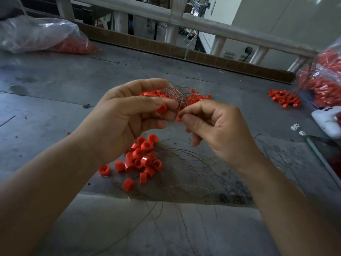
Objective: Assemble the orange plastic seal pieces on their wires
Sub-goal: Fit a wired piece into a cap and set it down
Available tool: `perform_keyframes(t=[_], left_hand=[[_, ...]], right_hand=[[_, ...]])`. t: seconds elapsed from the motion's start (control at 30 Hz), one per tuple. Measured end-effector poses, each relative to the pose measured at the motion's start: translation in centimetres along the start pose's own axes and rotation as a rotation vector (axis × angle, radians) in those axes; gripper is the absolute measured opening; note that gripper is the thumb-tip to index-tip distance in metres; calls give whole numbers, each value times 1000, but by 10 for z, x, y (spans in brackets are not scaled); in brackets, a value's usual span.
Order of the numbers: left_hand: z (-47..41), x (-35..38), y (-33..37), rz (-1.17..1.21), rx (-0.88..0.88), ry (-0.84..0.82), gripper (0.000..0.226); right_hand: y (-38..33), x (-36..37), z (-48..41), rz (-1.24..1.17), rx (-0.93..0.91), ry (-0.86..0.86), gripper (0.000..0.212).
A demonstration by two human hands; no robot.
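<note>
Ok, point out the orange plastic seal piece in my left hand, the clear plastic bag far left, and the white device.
Orange plastic seal piece (pixel 162 108), head view, its side.
Clear plastic bag (pixel 36 32), head view, crumpled top.
White plastic device (pixel 324 122), head view, top face.

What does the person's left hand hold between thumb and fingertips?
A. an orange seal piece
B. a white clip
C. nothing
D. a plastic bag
A: the left hand pinches an orange seal piece between thumb and fingertips, beside a wire bundle; the right hand pinches a wire.
</note>
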State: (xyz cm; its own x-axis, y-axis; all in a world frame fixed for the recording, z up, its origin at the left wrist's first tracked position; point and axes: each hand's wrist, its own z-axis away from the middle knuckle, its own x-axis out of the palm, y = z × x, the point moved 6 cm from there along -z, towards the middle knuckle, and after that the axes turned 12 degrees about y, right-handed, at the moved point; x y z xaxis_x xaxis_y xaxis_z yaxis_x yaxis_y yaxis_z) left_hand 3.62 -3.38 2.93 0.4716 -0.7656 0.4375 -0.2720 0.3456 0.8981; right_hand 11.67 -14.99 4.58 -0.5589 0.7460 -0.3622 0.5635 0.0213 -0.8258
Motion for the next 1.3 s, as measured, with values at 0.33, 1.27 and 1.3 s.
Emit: perform_keyframes(t=[0.33, 1.27, 1.3], left_hand=[[-1, -11, 8, -241, 145, 154, 19], [-21, -36, -1, -1187, 320, 266, 14], [-23, -38, 1, -1225, 354, 300, 11]], right_hand=[[-1, -9, -4, 86, 25, -31, 17], [32, -2, -2, 528, 103, -260, 13], [31, -4, -3, 519, 103, -239, 13]])
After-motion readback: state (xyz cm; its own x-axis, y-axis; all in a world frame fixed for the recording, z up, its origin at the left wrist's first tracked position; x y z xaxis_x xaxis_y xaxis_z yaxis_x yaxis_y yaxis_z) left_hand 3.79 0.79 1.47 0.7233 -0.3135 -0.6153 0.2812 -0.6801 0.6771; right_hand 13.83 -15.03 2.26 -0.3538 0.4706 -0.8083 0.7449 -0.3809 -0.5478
